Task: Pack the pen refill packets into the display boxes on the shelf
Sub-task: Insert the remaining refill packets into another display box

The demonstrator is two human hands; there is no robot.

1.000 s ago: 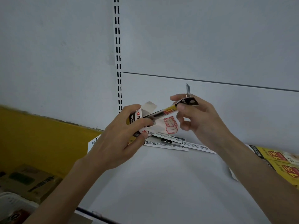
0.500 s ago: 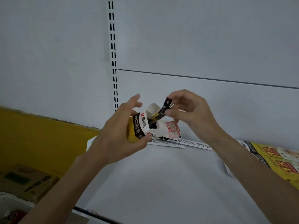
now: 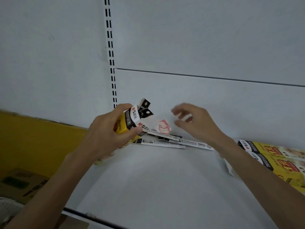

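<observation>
Mid-pack. Our left hand [image 3: 105,136] has fingers and thumb clamped round the open display box [image 3: 127,124], at the shelf's [image 3: 165,187] back edge, left of middle. Two refill packets [image 3: 146,108] stick out of its top. Our right hand [image 3: 198,124] hovers just beside the box, fingers apart and loosely bent, holding nothing; it's blurred. Loose packets [image 3: 161,143] lie flat along the back edge, below that hand. Our call for the next move: pinch one loose packet, line it up with the box mouth and slide it in.
</observation>
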